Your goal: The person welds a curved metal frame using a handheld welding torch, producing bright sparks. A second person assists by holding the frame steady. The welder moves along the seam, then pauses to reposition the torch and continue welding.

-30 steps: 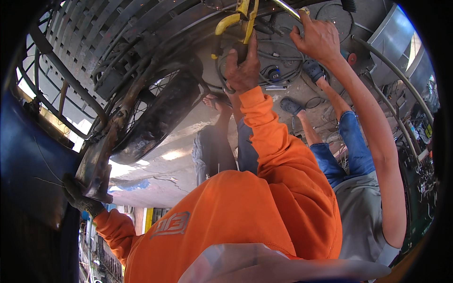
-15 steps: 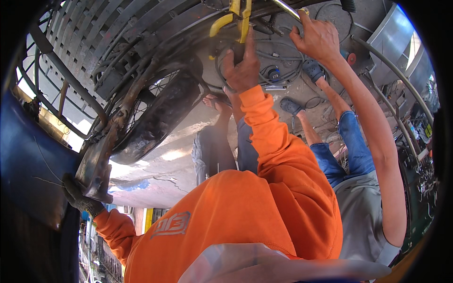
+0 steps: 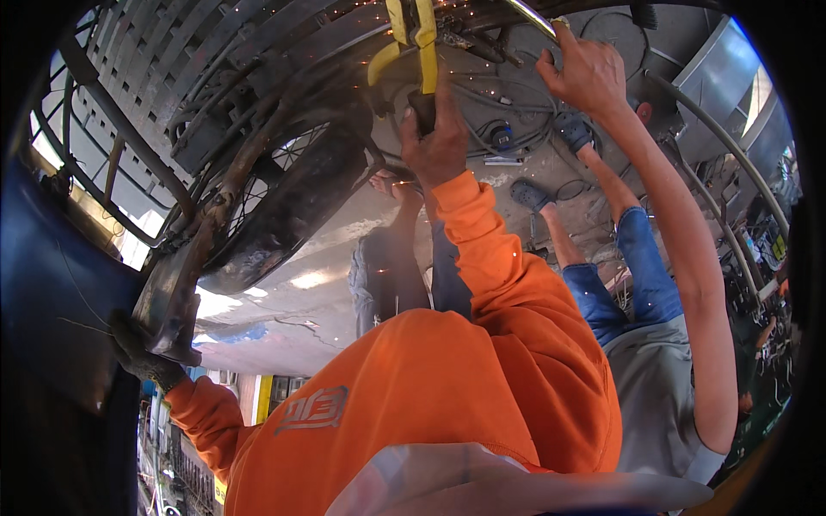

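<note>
My bare right hand [image 3: 436,138] is wrapped round the dark grip of a yellow welding electrode holder [image 3: 426,53], whose far end runs off the top edge. Orange sparks scatter around the holder and over the metal nearby. At the left, my left hand [image 3: 146,354] wears a dark glove and is closed on the lower end of a rusty metal frame part [image 3: 172,301]. Some of its fingers are hidden behind that part. Beside the frame part is a spoked wheel with a dark tyre [image 3: 297,206].
At the right a co-worker's hand [image 3: 589,73] holds a shiny metal tube [image 3: 531,17]. Grey cables [image 3: 516,103] loop over the floor near the co-worker's clogs [image 3: 529,194]. A slatted metal panel [image 3: 146,77] stands at the upper left; a bent pipe [image 3: 731,138] arches at the right.
Sparks have appeared around the electrode holder. My right hand and the holder have shifted slightly left. My left hand keeps its hold on the frame part.
</note>
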Available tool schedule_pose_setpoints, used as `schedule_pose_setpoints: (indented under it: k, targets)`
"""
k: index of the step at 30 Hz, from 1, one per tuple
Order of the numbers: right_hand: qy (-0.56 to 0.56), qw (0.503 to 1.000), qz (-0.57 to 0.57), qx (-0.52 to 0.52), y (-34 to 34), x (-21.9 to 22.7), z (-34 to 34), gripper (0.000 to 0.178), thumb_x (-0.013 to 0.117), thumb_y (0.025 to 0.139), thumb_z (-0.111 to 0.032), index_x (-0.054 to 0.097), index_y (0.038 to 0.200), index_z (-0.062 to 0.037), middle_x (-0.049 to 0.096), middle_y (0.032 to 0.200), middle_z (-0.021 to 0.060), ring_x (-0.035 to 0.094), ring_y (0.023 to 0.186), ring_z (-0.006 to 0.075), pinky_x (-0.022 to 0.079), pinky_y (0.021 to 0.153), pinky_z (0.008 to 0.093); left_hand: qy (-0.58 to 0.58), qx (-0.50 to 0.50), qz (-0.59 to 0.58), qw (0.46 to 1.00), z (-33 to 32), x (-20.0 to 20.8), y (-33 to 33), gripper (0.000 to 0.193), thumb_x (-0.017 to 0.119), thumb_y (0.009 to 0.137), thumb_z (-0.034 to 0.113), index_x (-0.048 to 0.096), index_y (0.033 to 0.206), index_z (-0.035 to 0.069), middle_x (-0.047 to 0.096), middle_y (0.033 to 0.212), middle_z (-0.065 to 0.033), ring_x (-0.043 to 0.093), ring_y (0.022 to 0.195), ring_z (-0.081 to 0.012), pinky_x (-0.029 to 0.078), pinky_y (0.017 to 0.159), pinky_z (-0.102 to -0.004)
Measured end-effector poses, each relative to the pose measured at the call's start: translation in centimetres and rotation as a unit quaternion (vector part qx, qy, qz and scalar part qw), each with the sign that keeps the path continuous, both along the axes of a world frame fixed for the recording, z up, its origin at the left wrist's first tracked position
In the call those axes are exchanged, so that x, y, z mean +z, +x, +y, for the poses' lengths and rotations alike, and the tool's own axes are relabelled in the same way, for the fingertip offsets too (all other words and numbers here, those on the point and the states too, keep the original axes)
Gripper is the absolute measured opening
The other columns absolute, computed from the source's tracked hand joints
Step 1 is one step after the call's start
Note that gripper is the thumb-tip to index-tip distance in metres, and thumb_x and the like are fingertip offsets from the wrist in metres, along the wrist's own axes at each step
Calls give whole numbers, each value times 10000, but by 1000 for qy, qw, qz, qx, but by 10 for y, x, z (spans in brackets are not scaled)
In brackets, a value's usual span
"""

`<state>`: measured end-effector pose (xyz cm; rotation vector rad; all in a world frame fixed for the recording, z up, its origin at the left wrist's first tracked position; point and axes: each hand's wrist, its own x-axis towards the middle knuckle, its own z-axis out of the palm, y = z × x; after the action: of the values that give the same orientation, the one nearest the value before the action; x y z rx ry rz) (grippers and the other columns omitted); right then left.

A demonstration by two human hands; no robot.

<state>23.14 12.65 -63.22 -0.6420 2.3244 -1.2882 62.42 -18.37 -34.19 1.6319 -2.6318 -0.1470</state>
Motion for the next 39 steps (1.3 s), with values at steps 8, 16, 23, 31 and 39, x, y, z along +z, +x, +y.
schedule_pose_setpoints:
  k: [8,16,23,31,39]
  targets:
    - [-4,997,-75,-15,-20,-3,-4,766,641,857,-113,333,1522,107,511,1415,366,565,1274,488,475,1072,455,30,138,86,986,10,-3,-26,729,789,856,524,626,1295,-34,637,1234,-189,659,1105,-323,562,931,-394]
    - [12,991,-130,-29,-13,-4,-2,791,648,852,-135,321,1540,76,544,1385,342,586,1249,474,496,1041,448,24,154,88,984,7,-2,-28,564,688,954,399,634,1286,-54,645,1249,-151,637,1121,-272,517,946,-357]
    - [16,995,-94,-25,-17,-7,-5,792,652,858,-134,315,1544,76,537,1395,346,600,1231,476,509,1019,455,53,185,155,969,10,-3,-28,497,616,1021,344,617,1320,-53,630,1294,-145,616,1177,-242,507,966,-341]
    - [-24,995,-76,-61,-13,-5,-2,785,645,852,-129,323,1523,118,553,1368,349,617,1227,447,509,1025,422,13,131,67,989,14,-4,-31,504,640,993,364,649,1287,-45,664,1247,-146,639,1141,-249,525,965,-363]
    - [-16,995,-75,-65,-12,-5,-10,772,650,851,-127,343,1518,111,635,1250,309,689,1073,404,546,922,407,49,251,208,944,13,-6,-34,501,657,993,357,640,1274,-58,661,1177,-148,633,1105,-250,538,921,-363]
